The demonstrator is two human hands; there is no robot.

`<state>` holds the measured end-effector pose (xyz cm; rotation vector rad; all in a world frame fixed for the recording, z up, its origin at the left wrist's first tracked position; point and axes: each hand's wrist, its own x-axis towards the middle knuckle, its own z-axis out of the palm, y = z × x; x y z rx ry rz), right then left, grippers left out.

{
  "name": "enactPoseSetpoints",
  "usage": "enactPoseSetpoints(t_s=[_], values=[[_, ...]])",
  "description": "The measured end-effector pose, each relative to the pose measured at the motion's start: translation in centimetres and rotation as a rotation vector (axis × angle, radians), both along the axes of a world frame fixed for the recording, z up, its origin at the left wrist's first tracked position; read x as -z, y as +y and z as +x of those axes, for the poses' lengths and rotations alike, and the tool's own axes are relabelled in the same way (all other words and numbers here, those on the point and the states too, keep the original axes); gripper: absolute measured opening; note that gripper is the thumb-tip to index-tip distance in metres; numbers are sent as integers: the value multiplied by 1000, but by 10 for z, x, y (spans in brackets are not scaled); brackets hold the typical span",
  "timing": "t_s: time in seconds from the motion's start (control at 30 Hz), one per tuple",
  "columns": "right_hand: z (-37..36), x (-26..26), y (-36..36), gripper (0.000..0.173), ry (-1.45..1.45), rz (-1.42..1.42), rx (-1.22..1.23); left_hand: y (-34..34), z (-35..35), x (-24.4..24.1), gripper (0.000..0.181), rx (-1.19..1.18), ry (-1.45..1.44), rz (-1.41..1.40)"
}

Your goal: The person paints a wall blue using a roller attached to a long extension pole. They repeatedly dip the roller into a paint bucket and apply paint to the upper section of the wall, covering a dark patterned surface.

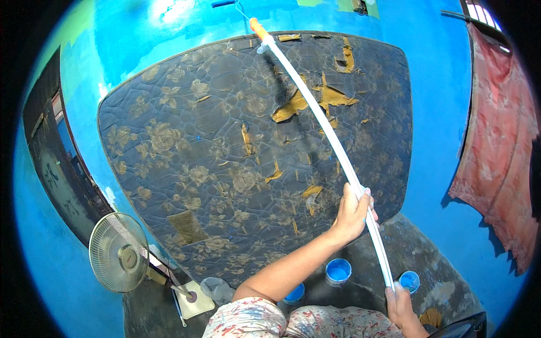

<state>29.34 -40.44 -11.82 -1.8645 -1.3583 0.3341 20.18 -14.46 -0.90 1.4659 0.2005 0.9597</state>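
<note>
A long white pole [320, 114] slants up and away from me, with a paint roller's orange handle [258, 29] fixed to its far end by what looks like a clear plastic wrap. The blue roller [224, 4] is up by the wet-looking blue wall [139, 55]; whether it touches the wall I cannot tell. Partway along the pole, my left hand [351, 215] is closed around it. Lower down, near my body, my right hand [400, 305] grips the pole's near end.
A torn floral mattress [219, 139] leans against the wall. Paint containers [338, 271] [409, 281] [294, 293] stand on the dark floor near me. On the left are a standing fan [119, 253] and a dark door [59, 177]. A reddish curtain [498, 160] hangs at right.
</note>
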Motion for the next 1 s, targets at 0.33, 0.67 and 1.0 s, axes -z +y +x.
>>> enactPoseSetpoints(t_s=[0.33,0.67,1.0], values=[[1,-27,73,23,2,100,13,67,5,-42,22,-16,-4,-72],[16,17,52,34,100,-64,119,111,-8,-62,27,19,-111,-68],[18,63,31,38,238,-135,132,85,-19,-70,33,7,-263,-6]])
